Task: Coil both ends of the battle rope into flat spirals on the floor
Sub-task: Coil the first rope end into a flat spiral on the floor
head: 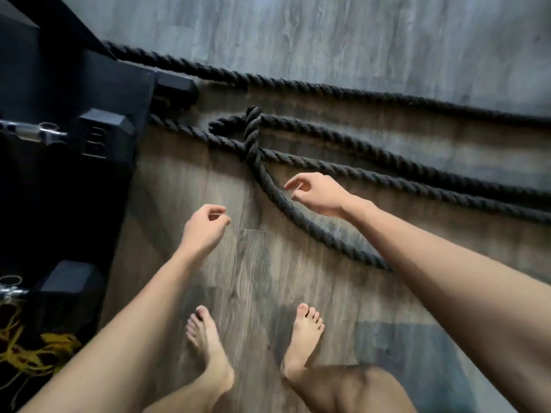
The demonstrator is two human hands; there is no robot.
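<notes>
A thick black battle rope [343,131] lies in long strands across the wood floor, running from a black frame at the left off the right edge. One strand crosses over the others near the frame and curves down toward my right forearm. My right hand [316,195] hovers just right of that curving strand, fingers loosely bent, holding nothing. My left hand [205,226] hangs above bare floor to the left of the strand, fingers loosely curled and empty.
A black gym frame [68,120] with metal pins fills the left side. Yellow cord [26,350] lies at the lower left. My two bare feet [253,338] stand on the grey-brown wood floor [328,40] below the rope.
</notes>
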